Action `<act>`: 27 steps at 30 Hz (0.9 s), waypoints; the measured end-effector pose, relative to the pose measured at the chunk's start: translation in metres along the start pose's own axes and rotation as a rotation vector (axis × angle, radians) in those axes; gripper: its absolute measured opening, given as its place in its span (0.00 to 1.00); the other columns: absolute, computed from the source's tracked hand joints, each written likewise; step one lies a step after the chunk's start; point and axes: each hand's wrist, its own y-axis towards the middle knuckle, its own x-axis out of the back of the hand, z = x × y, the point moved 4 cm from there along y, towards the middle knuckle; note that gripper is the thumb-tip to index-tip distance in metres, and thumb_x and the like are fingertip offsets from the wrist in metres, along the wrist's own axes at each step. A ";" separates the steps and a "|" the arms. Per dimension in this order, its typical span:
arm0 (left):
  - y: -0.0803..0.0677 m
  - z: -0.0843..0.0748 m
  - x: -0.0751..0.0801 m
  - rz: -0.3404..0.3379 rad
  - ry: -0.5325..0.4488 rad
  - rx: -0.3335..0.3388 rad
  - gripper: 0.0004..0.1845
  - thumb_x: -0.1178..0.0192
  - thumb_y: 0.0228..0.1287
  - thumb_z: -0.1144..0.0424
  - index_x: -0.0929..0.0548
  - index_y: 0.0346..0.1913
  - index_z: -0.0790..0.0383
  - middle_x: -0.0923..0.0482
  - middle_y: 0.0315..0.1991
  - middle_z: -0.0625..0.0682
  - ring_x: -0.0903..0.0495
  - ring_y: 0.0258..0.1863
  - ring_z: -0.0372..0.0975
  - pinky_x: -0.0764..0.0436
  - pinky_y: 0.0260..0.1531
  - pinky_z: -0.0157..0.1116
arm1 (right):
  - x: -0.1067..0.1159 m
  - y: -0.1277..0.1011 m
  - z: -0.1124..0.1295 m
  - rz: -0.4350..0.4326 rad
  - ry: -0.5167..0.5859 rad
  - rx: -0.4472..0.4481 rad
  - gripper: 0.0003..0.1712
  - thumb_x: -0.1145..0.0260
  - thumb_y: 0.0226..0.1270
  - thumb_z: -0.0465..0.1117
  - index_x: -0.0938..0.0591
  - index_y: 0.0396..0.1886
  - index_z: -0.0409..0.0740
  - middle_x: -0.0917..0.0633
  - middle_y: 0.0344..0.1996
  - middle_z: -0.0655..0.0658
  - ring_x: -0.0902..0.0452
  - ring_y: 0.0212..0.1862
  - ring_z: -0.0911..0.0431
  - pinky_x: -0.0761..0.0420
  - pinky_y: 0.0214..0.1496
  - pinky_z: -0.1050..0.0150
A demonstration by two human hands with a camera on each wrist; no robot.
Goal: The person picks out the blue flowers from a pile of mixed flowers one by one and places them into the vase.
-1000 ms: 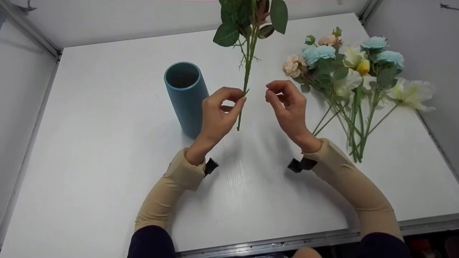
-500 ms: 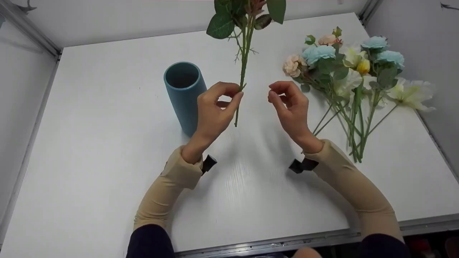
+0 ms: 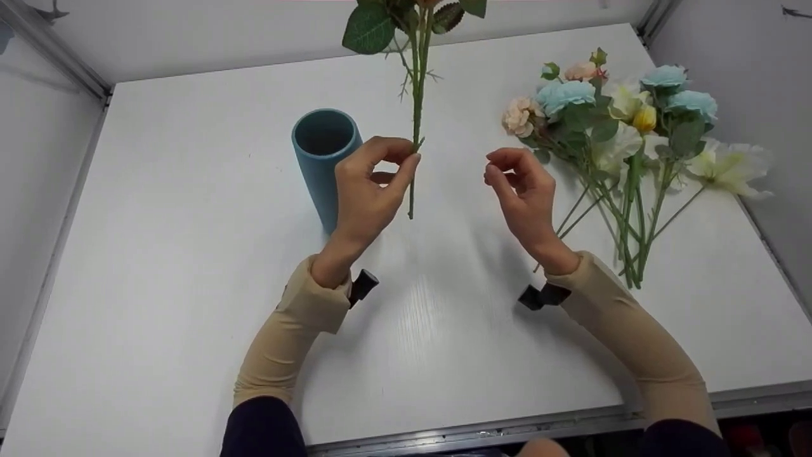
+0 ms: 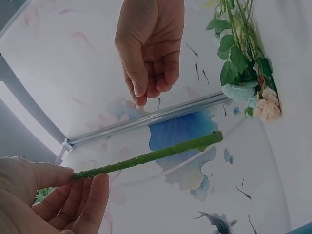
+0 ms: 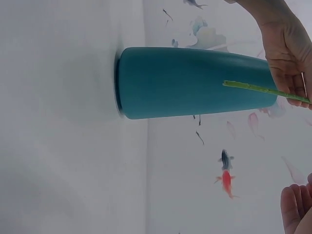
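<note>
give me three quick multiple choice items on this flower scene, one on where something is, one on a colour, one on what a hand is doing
1. Where does the pile of flowers lie on the table?
A. beside the right hand
B. left of the vase
C. inside the vase

2. What colour is the vase?
A. red
B. blue
C. black

3. What is the left hand doing?
A. lying flat on the table
B. gripping the vase
C. pinching a green stem

Answers:
1 A: in the head view the pile lies by the right hand, on the far side from the vase.
2 B: both the head and right wrist views show a blue vase.
3 C: the fingers close on the stem, which stands upright off the table.
</note>
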 end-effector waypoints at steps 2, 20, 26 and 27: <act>0.001 0.000 0.002 -0.004 -0.004 -0.003 0.04 0.38 0.57 0.72 0.17 0.35 0.70 0.18 0.31 0.56 0.18 0.30 0.40 0.19 0.23 0.32 | 0.002 -0.001 -0.002 -0.002 -0.003 -0.004 0.07 0.42 0.60 0.22 0.23 0.38 0.23 0.21 0.30 0.46 0.24 0.31 0.58 0.25 0.34 0.69; 0.010 -0.006 0.022 -0.068 -0.067 0.010 0.04 0.38 0.57 0.73 0.17 0.34 0.71 0.18 0.28 0.54 0.20 0.26 0.39 0.20 0.21 0.33 | 0.018 -0.006 0.001 -0.004 -0.040 -0.055 0.07 0.44 0.61 0.21 0.25 0.39 0.20 0.21 0.30 0.47 0.24 0.32 0.58 0.25 0.36 0.69; 0.016 -0.010 0.032 -0.090 -0.120 0.052 0.04 0.39 0.56 0.75 0.18 0.35 0.74 0.19 0.29 0.57 0.19 0.26 0.42 0.18 0.25 0.37 | 0.028 -0.008 0.008 -0.023 -0.082 -0.077 0.07 0.44 0.60 0.21 0.26 0.38 0.17 0.22 0.29 0.50 0.25 0.31 0.59 0.26 0.34 0.70; 0.017 -0.011 0.033 -0.093 -0.129 0.058 0.04 0.39 0.56 0.76 0.18 0.35 0.75 0.19 0.29 0.58 0.19 0.26 0.42 0.17 0.25 0.38 | 0.030 -0.008 0.008 -0.026 -0.088 -0.083 0.07 0.44 0.60 0.21 0.26 0.38 0.18 0.22 0.29 0.50 0.25 0.31 0.59 0.26 0.34 0.71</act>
